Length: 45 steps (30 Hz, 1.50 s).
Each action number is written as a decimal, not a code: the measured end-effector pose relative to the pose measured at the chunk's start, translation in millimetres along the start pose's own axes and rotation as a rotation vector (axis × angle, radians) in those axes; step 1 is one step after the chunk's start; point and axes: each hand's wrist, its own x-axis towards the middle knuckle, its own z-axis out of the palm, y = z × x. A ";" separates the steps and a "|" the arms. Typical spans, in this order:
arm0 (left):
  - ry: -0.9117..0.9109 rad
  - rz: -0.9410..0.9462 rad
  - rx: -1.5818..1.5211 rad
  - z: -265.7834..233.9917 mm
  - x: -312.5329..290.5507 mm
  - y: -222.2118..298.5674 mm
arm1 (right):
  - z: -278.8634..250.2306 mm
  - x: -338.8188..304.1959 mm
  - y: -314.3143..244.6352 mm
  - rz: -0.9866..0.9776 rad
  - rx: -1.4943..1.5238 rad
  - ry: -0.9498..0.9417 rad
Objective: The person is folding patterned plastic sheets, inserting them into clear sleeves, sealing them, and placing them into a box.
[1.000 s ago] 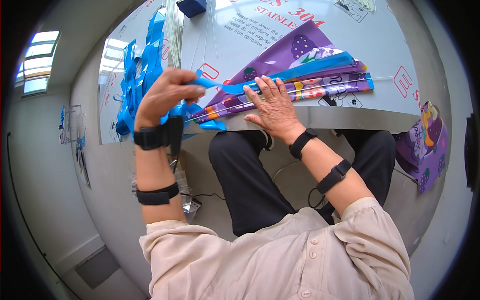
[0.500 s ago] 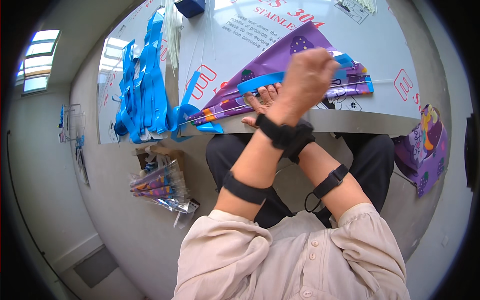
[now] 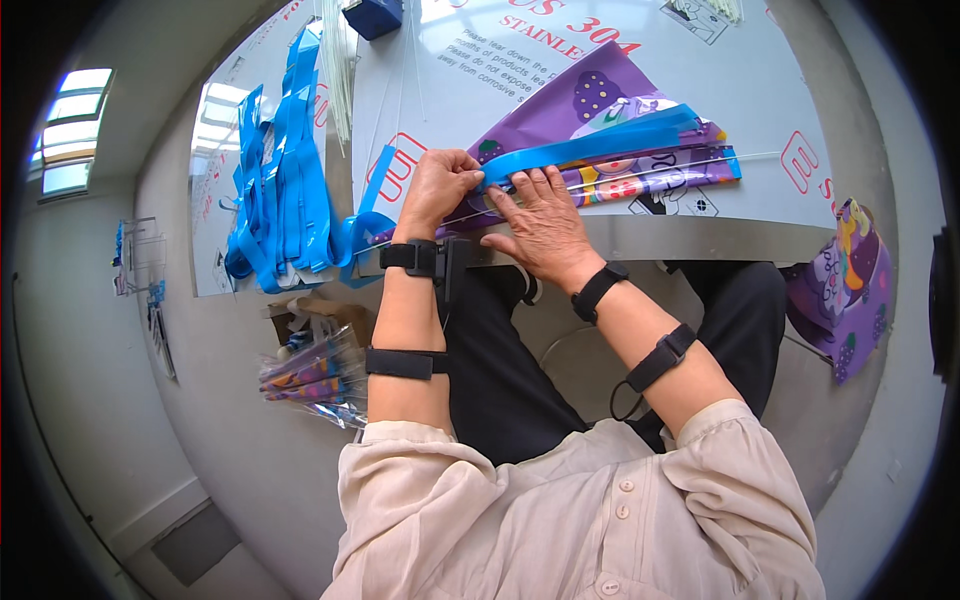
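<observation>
A purple plastic sheet (image 3: 548, 105) printed with fruit lies on the table, its near side folded into a narrow band along a thin white rod (image 3: 640, 186). Across it runs a glossy blue strip (image 3: 590, 148), sloping up to the right. My left hand (image 3: 432, 195) pinches the strip's left end between thumb and fingertips. Close beside it, my right hand (image 3: 548, 228) lies palm down with fingers spread, pressing on the folded band just below the strip. The sheet's left corner is mostly hidden behind my hands.
A heap of blue strips (image 3: 290, 190) lies at the table's left, near a bundle of thin white rods (image 3: 337, 80). A dark blue block (image 3: 374, 16) stands at the back. Wrapped purple pieces (image 3: 310, 375) sit below left; another purple sheet (image 3: 845, 290) hangs at the right.
My left hand, which was crossed over my right arm near the strip's right part, has swung back left to the strip's left end. My right hand stays pressed on the sheet.
</observation>
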 end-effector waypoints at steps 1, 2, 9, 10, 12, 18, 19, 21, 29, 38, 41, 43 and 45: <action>0.014 0.026 0.036 1.1 3.3 -2.3 | 0.2 0.1 0.9 -0.007 0.007 0.008; 0.028 0.052 0.072 1.9 5.8 -4.5 | 0.3 0.4 1.4 -0.006 0.002 0.007; 0.094 0.169 0.400 7.4 7.0 5.8 | -6.3 3.6 17.4 0.005 0.402 0.148; 0.110 0.148 0.406 8.5 6.3 8.2 | -7.2 2.7 20.8 0.000 0.499 0.192; 0.126 0.127 0.411 10.3 5.7 11.6 | -10.3 0.2 27.5 -0.020 0.518 0.252; 0.142 0.065 0.413 12.0 3.7 13.3 | -34.8 -9.4 53.5 -0.168 0.182 0.348; 0.141 0.072 0.402 11.6 3.7 11.6 | -40.0 -11.1 57.2 -0.172 0.104 0.326; 0.139 0.080 0.391 11.5 3.9 10.2 | -48.6 -8.4 64.7 -0.186 0.013 0.312; 0.139 0.083 0.356 11.8 3.0 9.6 | -49.4 26.0 82.5 -0.198 -0.091 0.192; 0.115 0.049 0.335 9.3 6.4 7.6 | -46.3 30.8 105.0 -0.448 -0.303 0.068; 0.123 0.041 0.341 10.8 6.3 8.2 | -62.0 22.6 127.3 -0.426 -0.350 0.006; 0.110 0.044 0.330 12.5 6.7 12.5 | -68.9 16.9 148.2 -0.430 -0.380 -0.001; 0.102 0.040 0.321 12.5 6.9 12.8 | -75.6 13.8 158.6 -0.397 -0.429 -0.038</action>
